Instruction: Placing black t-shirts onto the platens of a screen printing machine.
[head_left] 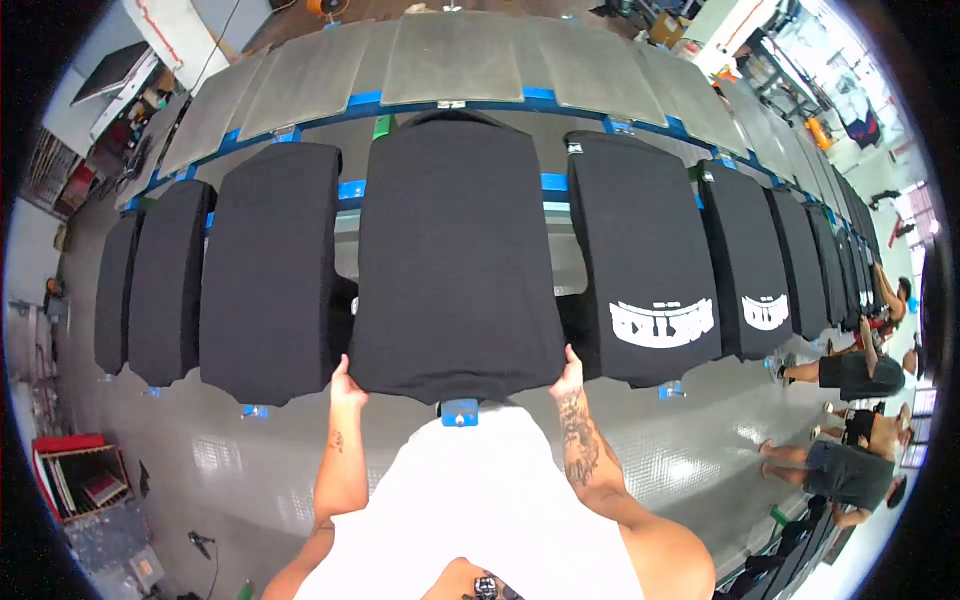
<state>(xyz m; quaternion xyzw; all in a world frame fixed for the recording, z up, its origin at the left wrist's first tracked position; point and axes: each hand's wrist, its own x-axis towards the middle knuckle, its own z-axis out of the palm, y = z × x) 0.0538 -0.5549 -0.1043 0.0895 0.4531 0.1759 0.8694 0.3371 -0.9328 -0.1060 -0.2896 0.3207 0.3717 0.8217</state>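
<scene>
A black T-shirt [455, 250] is stretched over a platen directly in front of me, its hem bunched along the near edge above a blue bracket [459, 413]. My left hand [346, 380] is closed on the shirt's lower left corner, and my right hand [566, 370] grips its lower right corner. To the left sits another plain black shirt [265, 270] on its platen. The black shirt [645, 240] to the right carries a white print near its hem.
More shirt-covered platens [745, 250] curve away both sides; bare grey boards [450, 55] line the far side on a blue frame. Several co-workers [840, 470] stand at the right along the row. A red-framed rack [85, 470] and a black floor tool [200, 543] are at lower left.
</scene>
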